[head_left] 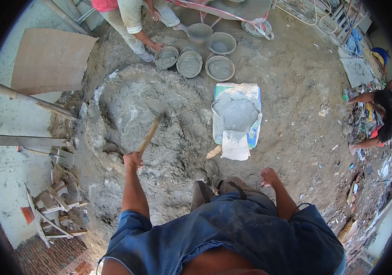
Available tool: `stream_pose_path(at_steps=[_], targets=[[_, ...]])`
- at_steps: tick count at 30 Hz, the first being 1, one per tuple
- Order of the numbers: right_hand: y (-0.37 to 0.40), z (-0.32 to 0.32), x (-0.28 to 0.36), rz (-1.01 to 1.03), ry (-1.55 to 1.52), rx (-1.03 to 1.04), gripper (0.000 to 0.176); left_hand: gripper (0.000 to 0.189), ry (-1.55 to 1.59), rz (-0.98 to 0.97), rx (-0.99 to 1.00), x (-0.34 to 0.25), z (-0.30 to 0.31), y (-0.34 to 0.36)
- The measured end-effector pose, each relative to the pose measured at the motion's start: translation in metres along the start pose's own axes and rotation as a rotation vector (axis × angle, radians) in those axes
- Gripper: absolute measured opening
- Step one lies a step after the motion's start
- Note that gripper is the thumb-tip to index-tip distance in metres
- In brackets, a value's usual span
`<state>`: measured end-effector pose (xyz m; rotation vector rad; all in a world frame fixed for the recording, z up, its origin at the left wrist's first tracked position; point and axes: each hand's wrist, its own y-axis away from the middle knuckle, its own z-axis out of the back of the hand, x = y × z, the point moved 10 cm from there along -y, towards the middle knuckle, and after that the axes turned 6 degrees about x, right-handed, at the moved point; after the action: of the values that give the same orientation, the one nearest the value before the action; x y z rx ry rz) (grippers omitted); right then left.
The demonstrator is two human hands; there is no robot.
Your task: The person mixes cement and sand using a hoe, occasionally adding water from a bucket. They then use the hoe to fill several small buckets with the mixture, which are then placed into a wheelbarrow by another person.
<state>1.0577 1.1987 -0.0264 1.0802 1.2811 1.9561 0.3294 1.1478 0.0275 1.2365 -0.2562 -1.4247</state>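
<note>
My left hand (133,160) is closed around a wooden tool handle (150,134) that slants away from me into the wet grey mortar (136,98). Whatever head sits on the handle's far end cannot be made out. Out to my side, my right hand (269,177) hangs with curled fingers and no object showing in it. An opened cement bag (252,91) lies on the ground to the right of the mortar, with grey powder (236,113) exposed. A short wooden piece (214,151) pokes out beside the bag's lower left corner.
A co-worker's hand (158,47) touches a mortar-filled bucket (166,57); several more buckets (220,67) stand nearby. Behind them is a wheelbarrow (232,11). Wooden poles (31,100) lean at left. Another person (386,114) is beside rubbish at right.
</note>
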Motion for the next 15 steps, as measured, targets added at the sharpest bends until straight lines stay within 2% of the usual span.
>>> stream_pose_path(at_steps=[5,15], targets=[[-0.0016,-0.0022,0.0021,0.003,0.008,0.009,0.02,0.025,0.006,0.019,-0.016,0.0066,0.0017,-0.0103],[0.0,-0.004,0.0027,0.001,-0.001,0.0,0.023,0.027,-0.012,0.019,-0.004,0.0037,0.0007,-0.0058]])
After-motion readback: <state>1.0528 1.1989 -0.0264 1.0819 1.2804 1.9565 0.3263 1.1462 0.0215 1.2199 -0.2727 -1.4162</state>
